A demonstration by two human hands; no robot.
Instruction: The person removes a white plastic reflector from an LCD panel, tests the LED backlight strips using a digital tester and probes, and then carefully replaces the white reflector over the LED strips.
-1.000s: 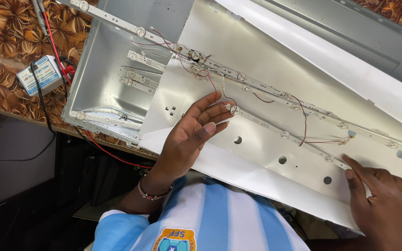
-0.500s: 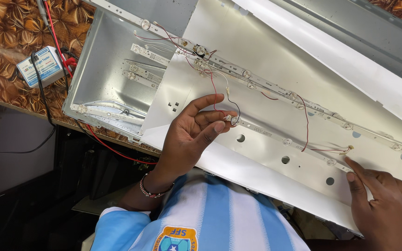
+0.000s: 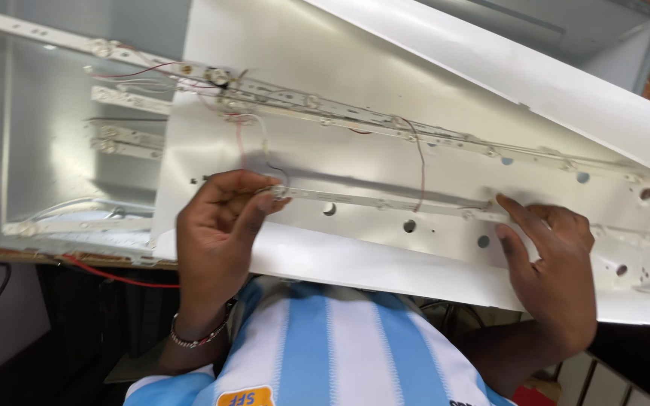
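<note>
Blue-white striped shirt (image 3: 325,346), beaded bracelet (image 3: 198,336) on left wrist, possibly metal.

Single head-worn view, looking steeply down from above the person's chest, close range, facing the counter (image 3: 9,256) edge, white panel (image 3: 385,150) filling most of the frame, left hand (image 3: 216,229) and right hand (image 3: 551,263) low in frame

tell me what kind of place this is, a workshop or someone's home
Probably a small electronics repair bench, though it could be in a home. An opened metal panel housing lies on the table, a white reflector sheet carries thin light strips with loose wires, and both hands work one strip.
</note>
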